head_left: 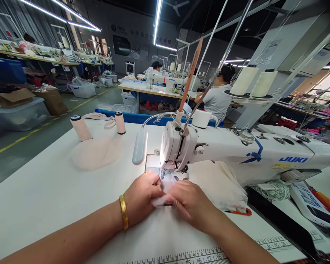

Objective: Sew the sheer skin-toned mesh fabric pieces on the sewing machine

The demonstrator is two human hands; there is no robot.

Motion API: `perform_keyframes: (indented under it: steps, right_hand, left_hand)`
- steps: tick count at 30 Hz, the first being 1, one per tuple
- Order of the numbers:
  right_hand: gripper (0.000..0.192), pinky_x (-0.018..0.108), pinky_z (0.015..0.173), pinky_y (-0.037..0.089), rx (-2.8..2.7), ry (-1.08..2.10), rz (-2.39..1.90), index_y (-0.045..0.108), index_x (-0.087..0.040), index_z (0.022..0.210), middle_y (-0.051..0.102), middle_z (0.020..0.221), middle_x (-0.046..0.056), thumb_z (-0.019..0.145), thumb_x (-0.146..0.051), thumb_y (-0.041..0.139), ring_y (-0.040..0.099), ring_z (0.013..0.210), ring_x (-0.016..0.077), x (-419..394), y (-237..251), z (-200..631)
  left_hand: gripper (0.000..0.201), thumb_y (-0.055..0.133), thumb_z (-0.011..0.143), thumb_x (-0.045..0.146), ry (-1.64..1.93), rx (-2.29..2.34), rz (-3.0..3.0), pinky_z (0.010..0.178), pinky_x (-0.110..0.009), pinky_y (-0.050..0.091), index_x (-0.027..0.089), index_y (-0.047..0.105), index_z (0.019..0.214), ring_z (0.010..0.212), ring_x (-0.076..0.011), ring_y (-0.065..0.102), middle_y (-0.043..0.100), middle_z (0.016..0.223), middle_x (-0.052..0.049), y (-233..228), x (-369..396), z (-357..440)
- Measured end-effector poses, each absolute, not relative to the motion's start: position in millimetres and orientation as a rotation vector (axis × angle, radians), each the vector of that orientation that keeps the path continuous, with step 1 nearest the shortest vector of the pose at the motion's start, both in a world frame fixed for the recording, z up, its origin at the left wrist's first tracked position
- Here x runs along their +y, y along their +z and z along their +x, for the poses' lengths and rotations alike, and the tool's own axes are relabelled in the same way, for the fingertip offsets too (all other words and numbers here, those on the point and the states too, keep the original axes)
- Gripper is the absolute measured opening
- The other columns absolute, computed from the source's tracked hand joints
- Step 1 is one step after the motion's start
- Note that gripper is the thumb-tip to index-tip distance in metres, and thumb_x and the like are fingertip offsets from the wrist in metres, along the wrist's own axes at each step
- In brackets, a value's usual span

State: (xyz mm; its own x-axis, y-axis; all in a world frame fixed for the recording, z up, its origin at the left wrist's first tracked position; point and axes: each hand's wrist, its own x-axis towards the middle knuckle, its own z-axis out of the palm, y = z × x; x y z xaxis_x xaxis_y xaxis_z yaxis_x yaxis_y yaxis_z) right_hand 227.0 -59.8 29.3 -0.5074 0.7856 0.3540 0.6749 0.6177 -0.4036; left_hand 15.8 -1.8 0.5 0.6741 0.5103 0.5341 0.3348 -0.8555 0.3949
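Observation:
My left hand, with a gold bangle on its wrist, and my right hand pinch a small piece of pale fabric between them on the white table. They sit just in front of the needle area of a white JUKI sewing machine. Most of the fabric is hidden under my fingers.
Two pink thread spools and a pale fabric pile lie at the far left of the table. A lamp head hangs beside the machine. Red-handled snips lie to the right. Other people sit sewing at tables behind.

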Motion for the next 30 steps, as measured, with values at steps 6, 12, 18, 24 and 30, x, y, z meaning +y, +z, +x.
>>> perform_keyframes:
  steps: [6,12,18,24,30]
  right_hand:
    - [0.033,0.033,0.077,0.041,-2.592,0.309,-1.168,0.051,-0.022,0.080,0.063,0.081,0.000,0.106,-0.040,0.056,0.055,0.077,0.0185,-69,42,231]
    - [0.028,0.036,0.080,0.044,-2.567,0.366,-1.240,0.053,-0.021,0.085,0.065,0.085,0.001,0.104,-0.040,0.061,0.057,0.080,0.0201,-68,39,231]
    - [0.018,0.036,0.080,0.046,-2.517,0.376,-1.305,0.060,-0.021,0.094,0.068,0.091,0.004,0.102,-0.036,0.065,0.062,0.088,0.0232,-62,34,231]
    - [0.016,0.036,0.077,0.047,-2.482,0.353,-1.326,0.060,-0.022,0.097,0.070,0.097,0.003,0.098,-0.032,0.072,0.063,0.091,0.0241,-59,32,229]
    - [0.033,0.040,0.080,0.048,-2.478,0.319,-1.329,0.062,-0.022,0.107,0.070,0.109,0.005,0.088,-0.040,0.083,0.062,0.095,0.0273,-58,26,228]
  left_hand:
    - [0.022,0.058,0.097,0.013,0.857,0.609,2.686,0.077,-0.036,0.041,0.023,0.076,0.091,0.084,-0.0204,0.056,0.071,0.092,-0.004,4,-18,7]
    - [0.021,0.057,0.097,0.014,0.861,0.627,2.699,0.075,-0.037,0.039,0.024,0.076,0.096,0.082,-0.0207,0.055,0.073,0.093,-0.003,4,-12,8]
    - [0.022,0.056,0.096,0.013,0.884,0.659,2.764,0.074,-0.036,0.041,0.023,0.076,0.097,0.082,-0.0211,0.057,0.075,0.094,-0.004,3,-2,10]
    - [0.028,0.051,0.096,0.011,0.871,0.710,2.840,0.075,-0.037,0.043,0.022,0.077,0.096,0.083,-0.0221,0.058,0.075,0.096,-0.007,4,7,10]
    - [0.028,0.052,0.094,0.009,0.843,0.722,2.869,0.076,-0.036,0.043,0.023,0.077,0.096,0.084,-0.0223,0.058,0.073,0.094,-0.006,1,11,10]
